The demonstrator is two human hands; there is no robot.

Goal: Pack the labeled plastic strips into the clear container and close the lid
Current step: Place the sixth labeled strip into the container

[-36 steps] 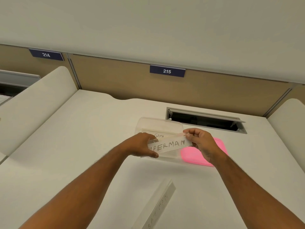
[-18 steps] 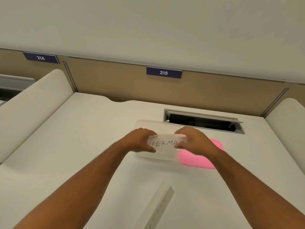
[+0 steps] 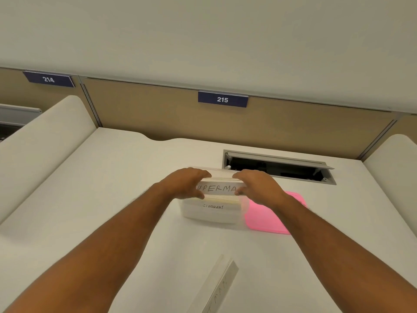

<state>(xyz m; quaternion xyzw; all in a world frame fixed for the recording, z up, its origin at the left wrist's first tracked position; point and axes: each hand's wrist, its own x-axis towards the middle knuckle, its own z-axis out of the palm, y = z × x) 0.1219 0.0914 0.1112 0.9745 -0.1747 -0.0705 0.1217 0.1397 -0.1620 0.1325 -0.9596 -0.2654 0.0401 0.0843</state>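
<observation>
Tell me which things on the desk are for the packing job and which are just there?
For the job:
- SUPERMAN strip, held by the left hand and right hand
- clear container
- ELEPHANT strip inside it
- pink lid
- loose strip near the desk's front

Just there:
- cable hatch
- number sign 215
- number sign 214

Your left hand (image 3: pixel 188 184) and right hand (image 3: pixel 255 185) now press the SUPERMAN strip (image 3: pixel 217 188) down at the top of the clear container (image 3: pixel 209 213), where a second ago you held it raised above the opening. Your hands sit closer together, palms down, fingers (image 3: pixel 204 175) curled over the strip's far edge. A strip marked ELEPHANT (image 3: pixel 213 207) now shows through the container's near wall.
</observation>
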